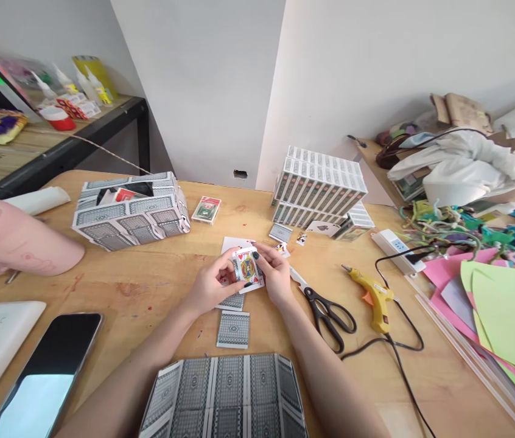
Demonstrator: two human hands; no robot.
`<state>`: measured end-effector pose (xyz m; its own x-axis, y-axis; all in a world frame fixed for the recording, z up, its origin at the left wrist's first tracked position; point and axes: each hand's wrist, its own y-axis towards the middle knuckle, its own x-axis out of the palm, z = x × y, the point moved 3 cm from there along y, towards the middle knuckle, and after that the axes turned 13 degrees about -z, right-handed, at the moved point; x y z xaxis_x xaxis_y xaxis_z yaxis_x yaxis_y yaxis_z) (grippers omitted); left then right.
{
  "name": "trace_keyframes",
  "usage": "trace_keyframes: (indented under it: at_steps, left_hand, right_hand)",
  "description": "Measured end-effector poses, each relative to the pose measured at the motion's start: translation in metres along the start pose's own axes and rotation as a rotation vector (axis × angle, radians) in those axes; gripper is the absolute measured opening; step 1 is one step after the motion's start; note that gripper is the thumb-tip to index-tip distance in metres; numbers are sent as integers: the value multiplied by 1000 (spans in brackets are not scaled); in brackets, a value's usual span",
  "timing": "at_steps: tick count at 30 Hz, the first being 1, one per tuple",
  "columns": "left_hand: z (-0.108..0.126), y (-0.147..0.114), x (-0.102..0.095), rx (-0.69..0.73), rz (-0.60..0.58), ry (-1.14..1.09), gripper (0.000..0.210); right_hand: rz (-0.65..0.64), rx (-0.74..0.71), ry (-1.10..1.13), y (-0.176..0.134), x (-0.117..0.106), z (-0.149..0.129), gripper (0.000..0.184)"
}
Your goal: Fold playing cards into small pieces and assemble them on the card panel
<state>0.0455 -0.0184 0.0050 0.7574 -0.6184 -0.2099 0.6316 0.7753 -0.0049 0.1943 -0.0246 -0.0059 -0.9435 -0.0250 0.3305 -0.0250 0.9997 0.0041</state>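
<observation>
Between my two hands a playing card (246, 266) with a court figure faces up, over other cards on the table. My left hand (215, 281) pinches its left edge, and my right hand (276, 271) closes on its right side. Just below lies a grey-backed card piece (233, 329) face down. Nearest me stands a panel or box covered in grey card backs (225, 398), its lower part cut off by the frame. Small cut card pieces (301, 238) and a grey-backed card (280, 232) lie beyond my right hand. Black-handled scissors (329, 313) rest beside my right wrist.
A card-covered box (132, 213) with an opening stands back left, beside a card pack (206, 210). Stacked card packs (319, 182) rise at the back. A yellow glue gun (376, 298) trails its cord at right, near a power strip (397, 250). A phone (47, 371) lies left.
</observation>
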Motion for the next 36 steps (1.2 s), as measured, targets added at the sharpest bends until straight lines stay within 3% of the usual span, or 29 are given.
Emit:
trace_keyframes:
  at_steps: [11, 17, 25, 36]
  left_hand:
    - [-3, 2, 1, 49, 34, -80, 75]
    - [-10, 3, 2, 71, 238, -55, 40]
    - [-7, 0, 2, 53, 332, 181, 41]
    - [-9, 3, -2, 45, 308, 210, 45]
  right_hand:
    - [24, -50, -20, 0, 5, -3, 32]
    - [118, -60, -56, -1, 6, -3, 38]
    - [212, -62, -117, -1, 1, 6, 36]
    - [164, -24, -143, -1, 3, 0, 39]
